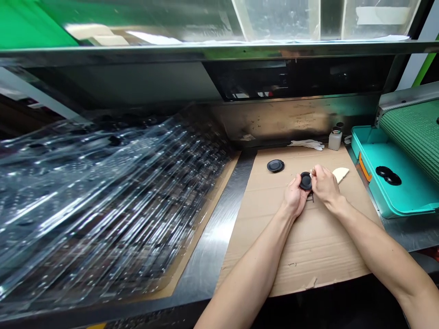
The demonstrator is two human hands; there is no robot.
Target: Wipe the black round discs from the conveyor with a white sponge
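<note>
My left hand is closed around a small round black disc, held just above a sheet of cardboard. My right hand is closed in a pinch on a small pale cloth and presses it against the disc's right side. A second black disc lies flat on the cardboard, behind and to the left of my hands.
A large stack of clear plastic trays fills the left of the bench. A teal bin at the right holds two black discs, below a green conveyor belt. A small bottle and white gloves lie at the back.
</note>
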